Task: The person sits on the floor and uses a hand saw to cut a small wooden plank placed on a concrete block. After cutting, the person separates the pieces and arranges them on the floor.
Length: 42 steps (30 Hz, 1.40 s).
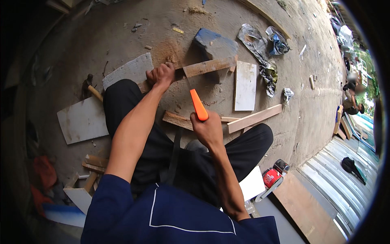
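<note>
My right hand (208, 129) is closed around the orange handle of a handsaw (199, 105). The saw's thin blade reaches forward to a wooden board (209, 67) and meets it a little right of my left hand. My left hand (161, 75) is closed on the left part of that board and presses down on it. The board's right part lies across a worn block with blue paint (215, 42). Sawdust (168, 53) is scattered on the ground just beyond my left hand.
A hammer (95, 90) and white panels (83, 118) lie left of my legs. Wood strips (256, 118) lie before my right knee, near a white board (245, 86) and crumpled plastic (256, 40). A red power tool (272, 177) stands at right. Farther right are people (352, 95).
</note>
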Tool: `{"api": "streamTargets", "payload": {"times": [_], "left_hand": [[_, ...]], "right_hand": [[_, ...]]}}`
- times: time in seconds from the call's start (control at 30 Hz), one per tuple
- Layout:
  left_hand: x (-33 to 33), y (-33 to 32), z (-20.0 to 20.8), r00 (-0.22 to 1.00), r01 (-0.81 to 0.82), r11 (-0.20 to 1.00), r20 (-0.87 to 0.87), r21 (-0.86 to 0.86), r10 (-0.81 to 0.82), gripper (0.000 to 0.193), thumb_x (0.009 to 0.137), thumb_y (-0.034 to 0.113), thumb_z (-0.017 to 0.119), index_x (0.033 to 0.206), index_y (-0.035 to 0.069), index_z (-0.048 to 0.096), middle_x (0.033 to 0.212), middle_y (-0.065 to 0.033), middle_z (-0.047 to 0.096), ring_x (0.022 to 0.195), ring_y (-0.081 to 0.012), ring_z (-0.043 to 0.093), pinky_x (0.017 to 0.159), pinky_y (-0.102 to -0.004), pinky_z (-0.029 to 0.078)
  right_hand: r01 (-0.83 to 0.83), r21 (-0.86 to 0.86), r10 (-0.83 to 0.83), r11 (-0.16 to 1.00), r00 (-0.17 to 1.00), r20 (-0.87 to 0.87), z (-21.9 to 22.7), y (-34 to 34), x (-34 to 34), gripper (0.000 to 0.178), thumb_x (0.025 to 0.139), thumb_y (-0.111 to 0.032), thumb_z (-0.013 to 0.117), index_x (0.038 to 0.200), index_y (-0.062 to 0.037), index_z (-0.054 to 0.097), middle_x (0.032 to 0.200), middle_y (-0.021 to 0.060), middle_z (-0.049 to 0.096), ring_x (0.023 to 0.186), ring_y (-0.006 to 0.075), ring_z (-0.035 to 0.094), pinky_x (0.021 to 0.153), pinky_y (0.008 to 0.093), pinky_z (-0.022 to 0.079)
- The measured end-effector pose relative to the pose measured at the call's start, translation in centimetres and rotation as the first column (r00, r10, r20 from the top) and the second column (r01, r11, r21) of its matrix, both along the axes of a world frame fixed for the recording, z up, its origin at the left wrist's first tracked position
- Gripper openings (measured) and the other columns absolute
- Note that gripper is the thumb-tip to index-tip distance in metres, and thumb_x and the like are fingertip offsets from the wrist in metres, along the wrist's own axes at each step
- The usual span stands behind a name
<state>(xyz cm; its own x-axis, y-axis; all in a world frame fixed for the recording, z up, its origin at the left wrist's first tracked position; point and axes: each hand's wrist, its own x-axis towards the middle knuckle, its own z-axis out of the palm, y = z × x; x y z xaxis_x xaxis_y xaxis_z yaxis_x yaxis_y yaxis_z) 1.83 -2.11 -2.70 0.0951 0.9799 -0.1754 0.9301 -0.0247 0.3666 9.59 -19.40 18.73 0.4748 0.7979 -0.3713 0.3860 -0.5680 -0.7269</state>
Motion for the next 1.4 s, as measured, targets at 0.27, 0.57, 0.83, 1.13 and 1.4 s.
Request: {"api": "streamTargets", "payload": {"times": [0.27, 0.57, 0.83, 1.13, 1.4], "left_hand": [[0.1, -0.4, 1.9, 0.998, 0.023, 0.997, -0.052, -0.078, -0.027, 0.046, 0.085, 0.034, 0.038, 0.067, 0.005, 0.068, 0.079, -0.0197, 0.066, 0.080, -0.0346, 0.064, 0.079, -0.0446, 0.034], [-0.1, 0.3, 1.8, 1.000, 0.003, 0.995, -0.022, -0.103, -0.005, 0.045, 0.084, 0.033, 0.039, 0.068, 0.003, 0.068, 0.077, -0.0211, 0.065, 0.077, -0.0361, 0.063, 0.080, -0.0444, 0.033], [0.3, -0.1, 1.4, 1.000, 0.004, 0.994, -0.029, -0.108, -0.008, 0.047, 0.084, 0.035, 0.038, 0.068, 0.003, 0.068, 0.076, -0.0219, 0.065, 0.077, -0.0358, 0.064, 0.081, -0.0442, 0.034], [0.3, 0.3, 1.2, 0.999, 0.016, 0.997, 0.031, -0.077, -0.014, 0.047, 0.085, 0.033, 0.039, 0.064, 0.002, 0.068, 0.072, -0.0211, 0.065, 0.075, -0.0360, 0.063, 0.088, -0.0465, 0.029], [0.0, -1.5, 2.1, 1.000, 0.029, 0.997, -0.009, -0.076, -0.030, 0.045, 0.085, 0.034, 0.038, 0.073, 0.002, 0.068, 0.082, -0.0227, 0.066, 0.085, -0.0355, 0.063, 0.089, -0.0458, 0.028]], "right_hand": [[-0.005, -0.034, 0.003, 0.999, 0.998, -0.066, 0.9, -2.5, 0.1, 0.022, 0.076, -0.017, 0.063, 0.077, 0.0051, 0.058, 0.066, 0.0242, 0.056, 0.063, 0.0409, 0.056, 0.057, 0.0417, 0.043], [0.012, -0.057, -0.020, 0.998, 0.990, -0.136, 2.8, -3.7, 0.4, 0.023, 0.077, -0.017, 0.062, 0.075, 0.0053, 0.059, 0.063, 0.0237, 0.055, 0.058, 0.0382, 0.057, 0.055, 0.0396, 0.043], [-0.017, 0.008, 0.017, 1.000, 0.999, -0.028, -0.9, -0.1, 0.6, 0.025, 0.077, -0.018, 0.064, 0.073, 0.0058, 0.057, 0.063, 0.0249, 0.054, 0.058, 0.0404, 0.055, 0.055, 0.0406, 0.043], [0.023, -0.062, -0.029, 0.998, 0.994, -0.107, 0.3, -2.6, 0.6, 0.025, 0.076, -0.018, 0.061, 0.072, 0.0059, 0.055, 0.060, 0.0236, 0.052, 0.054, 0.0365, 0.055, 0.054, 0.0400, 0.042], [0.018, 0.010, -0.016, 1.000, 0.994, -0.111, 1.3, -4.5, -0.1, 0.021, 0.076, -0.015, 0.061, 0.074, 0.0052, 0.057, 0.064, 0.0237, 0.056, 0.058, 0.0386, 0.055, 0.056, 0.0400, 0.043]]}}
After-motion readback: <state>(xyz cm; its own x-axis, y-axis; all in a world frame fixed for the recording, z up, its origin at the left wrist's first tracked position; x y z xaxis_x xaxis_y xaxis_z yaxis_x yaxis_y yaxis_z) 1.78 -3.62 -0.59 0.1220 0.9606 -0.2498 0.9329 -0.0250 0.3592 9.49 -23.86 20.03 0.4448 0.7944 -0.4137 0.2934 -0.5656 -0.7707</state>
